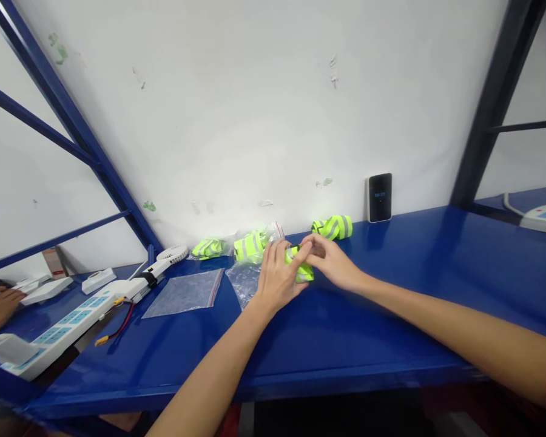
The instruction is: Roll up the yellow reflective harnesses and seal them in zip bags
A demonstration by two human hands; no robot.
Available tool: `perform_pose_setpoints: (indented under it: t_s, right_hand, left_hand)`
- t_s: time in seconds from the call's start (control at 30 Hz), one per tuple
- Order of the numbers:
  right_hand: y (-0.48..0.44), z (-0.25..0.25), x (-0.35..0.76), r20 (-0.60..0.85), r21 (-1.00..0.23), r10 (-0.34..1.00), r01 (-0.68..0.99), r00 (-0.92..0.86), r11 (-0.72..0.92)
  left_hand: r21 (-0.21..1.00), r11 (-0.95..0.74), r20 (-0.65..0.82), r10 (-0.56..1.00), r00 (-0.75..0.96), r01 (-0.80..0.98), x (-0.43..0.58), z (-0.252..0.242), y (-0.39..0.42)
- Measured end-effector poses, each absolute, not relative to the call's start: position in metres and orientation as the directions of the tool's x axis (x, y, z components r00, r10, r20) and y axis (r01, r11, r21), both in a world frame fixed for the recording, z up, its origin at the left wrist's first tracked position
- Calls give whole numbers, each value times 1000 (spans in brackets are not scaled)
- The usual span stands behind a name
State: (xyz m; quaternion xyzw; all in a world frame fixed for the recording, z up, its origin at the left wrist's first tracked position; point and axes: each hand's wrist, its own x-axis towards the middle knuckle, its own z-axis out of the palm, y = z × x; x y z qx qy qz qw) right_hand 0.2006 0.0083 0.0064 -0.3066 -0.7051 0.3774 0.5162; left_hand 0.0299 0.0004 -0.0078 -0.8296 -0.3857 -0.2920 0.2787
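Both hands meet over a small bundle of fluorescent yellow reflective fabric [304, 273] with a dark strip at its upper edge. My left hand [275, 273] is wrapped round its left side and hides part of it. At the top, the fingertips of my right hand [332, 258] pinch its edge near the dark strip. Just behind my left hand lies a bagged yellow reflective bundle [250, 246], and farther left is another bagged bundle [208, 247]. A rolled yellow reflective piece [333, 227] rests against the wall behind my right hand.
A flat clear zip bag [184, 292] lies on the blue table [368, 340], with crumpled clear plastic [244, 282] beside it. At left are a white power strip [68, 325], a small fan [173, 254], a red-black cable [125, 321] and another person's hand [0, 308]. A phone-like device [379, 198] leans on the wall.
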Motion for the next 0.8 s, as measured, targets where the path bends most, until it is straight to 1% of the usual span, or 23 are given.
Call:
perform_pose_setpoints:
  t_s: [0.1,0.17,0.23,0.37,0.43,0.47,0.53,0.57,0.67,0.7,0.73,0.8]
  right_hand:
    - [6,5,203,460,-862,819,45,-343,504]
    - [3,1,199,452,-871,828,34,-331,490]
    - [1,-2,196,446,-863,816,64,-367,501]
    - [-1,1,199,413,-793,720,169,-559,586]
    - [-1,5,203,431,-748,671,177,-604,640]
    - [0,7,206,435,-732,649,175,-624,659]
    - [3,10,211,457,-699,627,181,-630,692]
    - [6,10,214,501,-675,637,196,-585,711]
    - [15,9,222,648,-607,674,295,-356,738]
    - [19,8,223,651,-611,693,329,-308,720]
    - [22,6,225,624,-631,724,359,-292,688]
    - [26,2,226,508,-687,805,419,-307,594]
  left_hand:
    - [-235,-568,703,462,541,789,28,-10,2]
    - [-277,-587,697,423,580,761,35,-10,-1]
    - [-332,-591,687,382,618,735,45,-10,-5]
    - [-454,-597,623,318,715,661,54,-10,-11]
    - [-486,-616,570,315,759,620,54,-11,-11]
    - [-483,-630,549,324,771,608,53,-10,-10]
    - [-419,-662,570,340,748,621,49,-7,-9]
    - [-359,-679,614,346,710,641,47,-5,-9]
    - [-104,-719,780,370,505,688,36,8,-11]
    - [-19,-725,809,393,437,688,30,12,-11]
    - [68,-718,818,438,374,693,23,16,-12]
    - [210,-649,750,587,306,731,9,21,-10]
